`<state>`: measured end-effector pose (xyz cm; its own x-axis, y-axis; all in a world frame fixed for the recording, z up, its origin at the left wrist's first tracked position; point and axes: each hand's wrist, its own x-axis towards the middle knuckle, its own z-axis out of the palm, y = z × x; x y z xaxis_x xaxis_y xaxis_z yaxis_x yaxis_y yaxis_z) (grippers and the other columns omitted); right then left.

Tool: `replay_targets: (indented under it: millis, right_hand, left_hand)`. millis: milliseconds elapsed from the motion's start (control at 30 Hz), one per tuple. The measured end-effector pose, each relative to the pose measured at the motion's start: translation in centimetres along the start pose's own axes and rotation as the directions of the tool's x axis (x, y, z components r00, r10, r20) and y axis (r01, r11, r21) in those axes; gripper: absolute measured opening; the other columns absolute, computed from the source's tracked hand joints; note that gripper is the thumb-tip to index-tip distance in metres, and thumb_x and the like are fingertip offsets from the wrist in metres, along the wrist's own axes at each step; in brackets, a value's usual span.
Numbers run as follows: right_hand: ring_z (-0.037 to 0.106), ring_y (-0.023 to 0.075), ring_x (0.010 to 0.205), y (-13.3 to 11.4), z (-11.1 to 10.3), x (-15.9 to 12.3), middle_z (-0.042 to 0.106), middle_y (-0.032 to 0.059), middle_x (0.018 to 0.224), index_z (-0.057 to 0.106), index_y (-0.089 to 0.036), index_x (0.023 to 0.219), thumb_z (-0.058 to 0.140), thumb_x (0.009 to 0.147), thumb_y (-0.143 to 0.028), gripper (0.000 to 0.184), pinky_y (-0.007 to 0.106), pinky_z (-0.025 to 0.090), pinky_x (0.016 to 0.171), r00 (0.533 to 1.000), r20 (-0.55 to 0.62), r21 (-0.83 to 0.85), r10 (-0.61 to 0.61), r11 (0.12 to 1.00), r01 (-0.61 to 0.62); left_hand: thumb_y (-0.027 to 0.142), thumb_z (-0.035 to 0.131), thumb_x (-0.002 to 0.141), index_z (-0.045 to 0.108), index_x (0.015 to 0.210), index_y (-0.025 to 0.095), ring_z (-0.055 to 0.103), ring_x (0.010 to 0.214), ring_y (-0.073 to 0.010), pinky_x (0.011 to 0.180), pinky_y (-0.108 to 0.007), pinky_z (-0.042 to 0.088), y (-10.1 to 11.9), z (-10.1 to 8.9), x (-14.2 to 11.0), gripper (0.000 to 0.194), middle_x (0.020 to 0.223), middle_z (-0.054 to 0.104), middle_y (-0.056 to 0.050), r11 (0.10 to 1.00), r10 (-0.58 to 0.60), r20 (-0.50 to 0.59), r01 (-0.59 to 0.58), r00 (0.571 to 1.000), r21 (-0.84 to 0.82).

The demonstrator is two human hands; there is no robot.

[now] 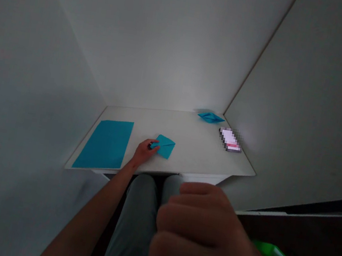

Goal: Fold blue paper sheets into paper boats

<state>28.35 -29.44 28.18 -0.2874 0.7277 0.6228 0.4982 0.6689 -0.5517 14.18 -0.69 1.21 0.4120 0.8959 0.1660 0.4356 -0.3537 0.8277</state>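
Your left hand [144, 152]: clamped on folded blue paper [164, 146], by the white desk [193, 149] near edge. Your right hand [196, 231]: curled shut, lower right, beside your thigh [138, 213].

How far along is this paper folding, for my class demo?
Done: a folded blue paper boat at the far corner of the white table. In hand: the left hand touches a folded blue paper. Left: a flat, unfolded blue sheet at the table's left end.
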Motion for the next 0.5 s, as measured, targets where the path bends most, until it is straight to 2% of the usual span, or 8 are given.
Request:
replay_targets:
  millis: [67,100,200,233,300,367,433,500]
  right_hand:
    - [0.052,0.0167,0.059,3.2,0.2,1.3,0.062,-0.0072,0.065,0.070,-0.038,0.072,0.087,0.081,-0.030,0.020,0.038,0.042,0.056,0.998,-0.012,-0.025,0.068,0.997,-0.069]
    - [0.052,0.0160,0.060,5.9,0.3,1.7,0.062,-0.0056,0.067,0.069,-0.034,0.076,0.083,0.087,-0.030,0.018,0.037,0.044,0.060,0.997,-0.013,-0.015,0.074,0.997,-0.074]
    - [0.054,0.0163,0.065,17.2,1.5,1.7,0.060,-0.0013,0.074,0.068,-0.029,0.086,0.073,0.100,-0.039,0.018,0.034,0.046,0.065,0.977,-0.083,-0.025,0.196,0.980,-0.199]
    - [0.055,0.0167,0.067,21.5,2.1,1.5,0.061,-0.0001,0.078,0.069,-0.028,0.093,0.072,0.100,-0.044,0.018,0.033,0.046,0.065,0.956,-0.114,-0.015,0.269,0.962,-0.272]
    - [0.059,0.0188,0.075,29.5,3.6,0.9,0.066,0.0046,0.094,0.072,-0.026,0.110,0.078,0.093,-0.055,0.034,0.033,0.048,0.066,0.916,-0.158,-0.002,0.370,0.927,-0.375]
    - [0.064,0.0223,0.088,35.8,5.2,0.7,0.068,0.0099,0.111,0.072,-0.026,0.123,0.082,0.087,-0.060,0.051,0.033,0.051,0.068,0.882,-0.136,0.043,0.451,0.892,-0.450]
    - [0.066,0.0220,0.093,40.1,6.6,0.8,0.069,0.0107,0.121,0.068,-0.028,0.136,0.083,0.086,-0.062,0.062,0.031,0.051,0.069,0.875,-0.045,0.156,0.481,0.869,-0.469]
    - [0.064,0.0191,0.087,43.0,7.7,1.3,0.071,0.0074,0.116,0.067,-0.028,0.139,0.085,0.084,-0.062,0.067,0.029,0.050,0.068,0.879,-0.001,0.256,0.477,0.849,-0.461]
  left_hand:
    - [0.034,0.083,0.087,0.074,0.122,0.021,0.066,0.086,-0.0198,0.084,-0.038,0.058,-0.2,0.0,0.1,0.039,0.115,0.078,-0.006,0.998,0.014,0.008,-0.013,1.000,-0.055]
    - [0.034,0.084,0.086,0.073,0.125,0.021,0.066,0.087,-0.0194,0.084,-0.038,0.058,-0.4,0.1,0.2,0.043,0.116,0.078,-0.006,0.996,0.014,0.005,-0.013,1.000,-0.093]
    - [0.036,0.083,0.085,0.071,0.127,0.020,0.068,0.087,-0.0181,0.083,-0.036,0.058,-0.9,0.4,1.2,0.047,0.117,0.077,-0.007,0.975,-0.024,-0.023,0.019,0.999,-0.220]
    - [0.037,0.084,0.083,0.071,0.126,0.020,0.068,0.084,-0.0173,0.080,-0.035,0.058,-1.1,0.5,1.7,0.048,0.116,0.077,-0.007,0.964,-0.042,-0.030,0.032,0.999,-0.263]
    - [0.039,0.086,0.080,0.072,0.124,0.019,0.067,0.080,-0.0159,0.075,-0.032,0.058,-1.4,0.9,2.9,0.050,0.113,0.076,-0.007,0.940,-0.060,-0.035,0.044,0.998,-0.338]
    - [0.042,0.088,0.078,0.072,0.123,0.019,0.066,0.076,-0.0150,0.070,-0.030,0.056,-1.7,1.2,4.3,0.053,0.107,0.075,-0.006,0.919,-0.061,-0.038,0.041,0.997,-0.391]
    - [0.045,0.090,0.076,0.072,0.123,0.020,0.066,0.074,-0.0149,0.068,-0.029,0.056,-1.9,1.6,5.8,0.056,0.104,0.075,-0.005,0.905,-0.054,-0.041,0.032,0.998,-0.425]
    - [0.048,0.091,0.075,0.072,0.122,0.020,0.066,0.074,-0.0148,0.068,-0.029,0.056,-2.1,2.1,7.4,0.057,0.104,0.075,-0.005,0.893,-0.045,-0.053,0.017,0.998,-0.450]
